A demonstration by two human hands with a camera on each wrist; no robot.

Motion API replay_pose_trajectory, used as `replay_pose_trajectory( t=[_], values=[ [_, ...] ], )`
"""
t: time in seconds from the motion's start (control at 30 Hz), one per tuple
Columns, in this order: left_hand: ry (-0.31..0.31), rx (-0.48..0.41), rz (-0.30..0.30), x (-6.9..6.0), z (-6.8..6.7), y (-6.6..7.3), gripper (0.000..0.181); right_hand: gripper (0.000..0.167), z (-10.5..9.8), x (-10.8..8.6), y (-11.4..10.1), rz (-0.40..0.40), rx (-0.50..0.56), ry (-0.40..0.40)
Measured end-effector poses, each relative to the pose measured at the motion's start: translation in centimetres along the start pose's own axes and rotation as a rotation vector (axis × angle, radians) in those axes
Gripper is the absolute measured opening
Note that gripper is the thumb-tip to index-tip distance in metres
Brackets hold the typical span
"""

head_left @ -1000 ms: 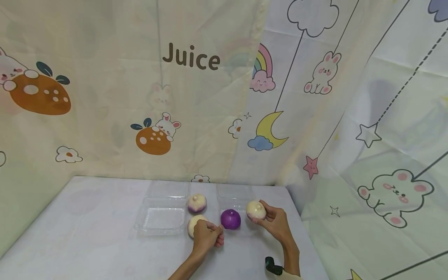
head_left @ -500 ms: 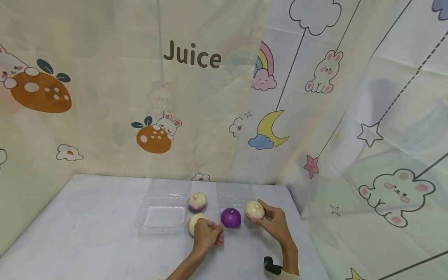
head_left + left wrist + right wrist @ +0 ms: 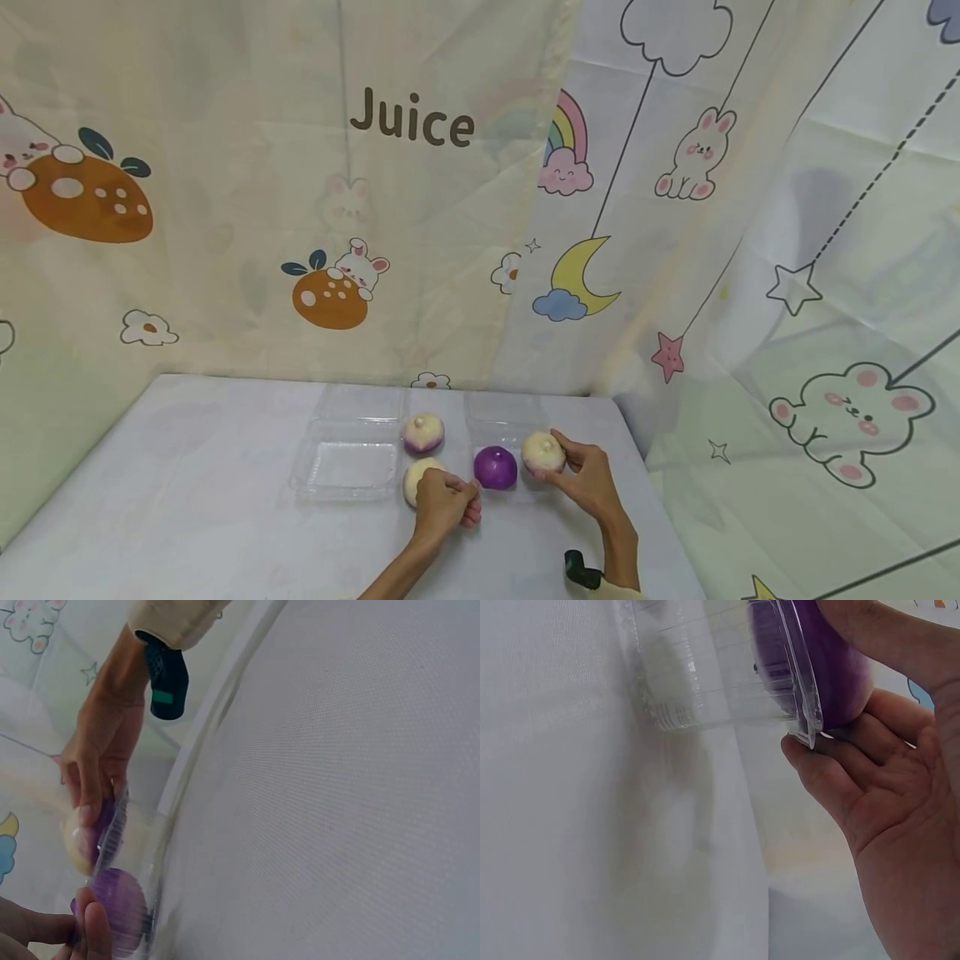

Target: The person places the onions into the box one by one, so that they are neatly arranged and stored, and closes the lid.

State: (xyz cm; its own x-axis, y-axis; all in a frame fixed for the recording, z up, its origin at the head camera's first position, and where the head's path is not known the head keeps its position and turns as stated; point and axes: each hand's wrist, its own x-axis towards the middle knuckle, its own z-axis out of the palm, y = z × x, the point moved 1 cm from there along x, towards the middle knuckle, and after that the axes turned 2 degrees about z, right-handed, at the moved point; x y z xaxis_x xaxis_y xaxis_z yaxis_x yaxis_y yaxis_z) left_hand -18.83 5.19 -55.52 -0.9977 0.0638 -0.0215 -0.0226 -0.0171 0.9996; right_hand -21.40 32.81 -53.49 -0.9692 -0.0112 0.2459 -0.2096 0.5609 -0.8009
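- A cream cloth wall [image 3: 225,167] spreads from 9 to 12 o'clock, the dark word "Juice" [image 3: 412,117] printed at 11.
- A paler cloth wall [image 3: 885,233] runs from 12 to 4, with a seated rabbit print [image 3: 695,156] at 2.
- A white-topped table [image 3: 187,500] stretches between 5 and 8 o'clock, its far edge near the cloth.
- The light is soft and diffuse.
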Motion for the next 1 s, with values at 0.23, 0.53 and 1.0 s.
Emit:
replay_pose_trajectory(
  t=[0.23,0.53,1.0],
  values=[
    [0.006,0.009,0.011,0.1,0.0,0.2,0.022,0.079,0.2,0.2,-0.3,-0.058,-0.012,-0.009],
    [0.002,0.014,-0.022,0.3,0.0,-0.3,0.02,0.079,0.2,0.1,-0.6,-0.032,-0.031,-0.033],
    [0.004,0.001,-0.022,0.1,0.0,-0.1,0.021,0.084,0.5,0.2,-1.4,-0.004,-0.12,-0.058]
  ],
)
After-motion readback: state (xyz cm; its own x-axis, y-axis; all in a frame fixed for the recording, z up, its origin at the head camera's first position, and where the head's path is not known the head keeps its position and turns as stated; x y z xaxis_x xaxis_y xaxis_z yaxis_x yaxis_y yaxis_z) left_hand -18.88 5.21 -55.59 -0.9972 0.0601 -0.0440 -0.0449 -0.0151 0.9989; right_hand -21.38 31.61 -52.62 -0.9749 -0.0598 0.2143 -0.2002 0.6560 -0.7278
